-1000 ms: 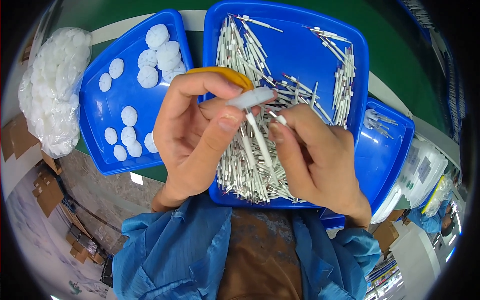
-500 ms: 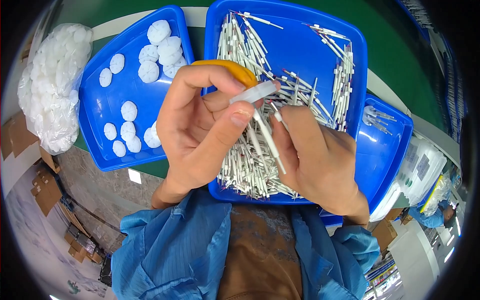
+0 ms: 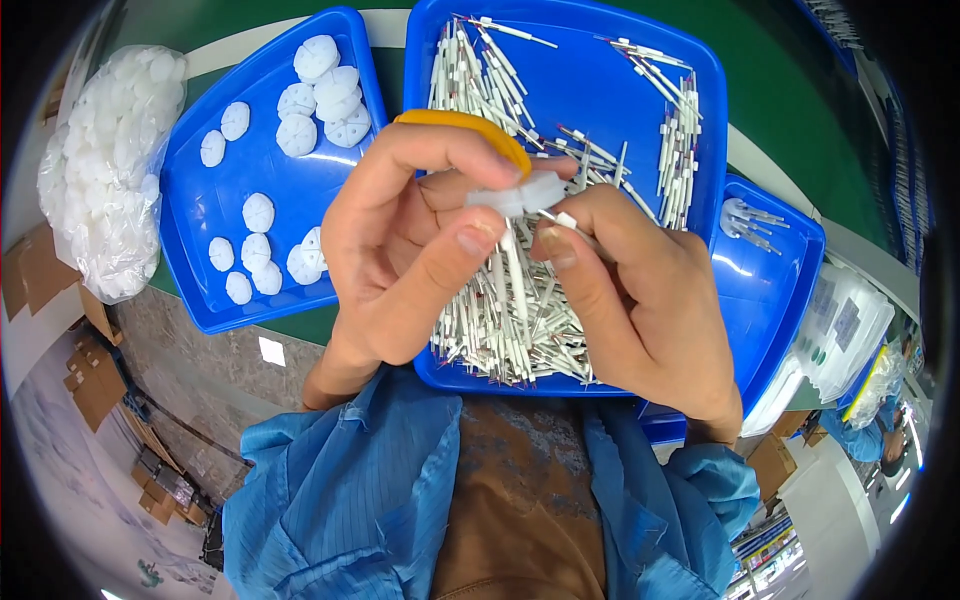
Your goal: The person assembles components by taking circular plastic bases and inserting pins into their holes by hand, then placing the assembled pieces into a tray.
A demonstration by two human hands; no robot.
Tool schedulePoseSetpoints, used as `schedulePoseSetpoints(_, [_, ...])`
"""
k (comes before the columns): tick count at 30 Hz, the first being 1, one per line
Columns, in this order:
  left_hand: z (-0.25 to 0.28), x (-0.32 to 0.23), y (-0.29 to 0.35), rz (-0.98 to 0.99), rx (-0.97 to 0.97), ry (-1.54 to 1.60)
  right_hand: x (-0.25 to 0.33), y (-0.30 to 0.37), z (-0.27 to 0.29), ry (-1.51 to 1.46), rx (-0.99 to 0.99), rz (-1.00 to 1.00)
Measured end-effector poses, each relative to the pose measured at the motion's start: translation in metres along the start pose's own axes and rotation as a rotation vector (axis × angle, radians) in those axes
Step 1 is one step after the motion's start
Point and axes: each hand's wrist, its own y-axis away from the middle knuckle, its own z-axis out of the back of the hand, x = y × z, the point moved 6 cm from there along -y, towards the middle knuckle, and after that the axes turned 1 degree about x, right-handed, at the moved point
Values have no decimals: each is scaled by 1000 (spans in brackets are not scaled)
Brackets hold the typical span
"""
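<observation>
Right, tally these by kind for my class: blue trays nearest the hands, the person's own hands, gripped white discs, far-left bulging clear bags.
Blue trays (left, middle, right): 3
Hands (left, right): 2
Gripped white disc: 1
Bulging clear bag: 1
Total: 7

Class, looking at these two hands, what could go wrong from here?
The thin white stick in the right hand might slip from its fingertip grip among the loose white sticks in the large blue plastic tray.

The white plastic disc, pinched in the left hand, might tilt if pushed.
</observation>
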Motion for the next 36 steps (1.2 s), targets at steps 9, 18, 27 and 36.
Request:
schedulePoseSetpoints(9, [8,-8,-4,-276,103,-35,9,-1,4,92,-51,236])
schedulePoseSetpoints(18, [14,-26,-4,-243,-15,-391,20,3,-5,222,-91,339])
schedulePoseSetpoints(27, [-3,-36,5,-399,-2,-335,25,5,-7,270,-191,637])
schedulePoseSetpoints(36, [-22,-54,2,-724,253,-784,7,9,8,251,-72,659])
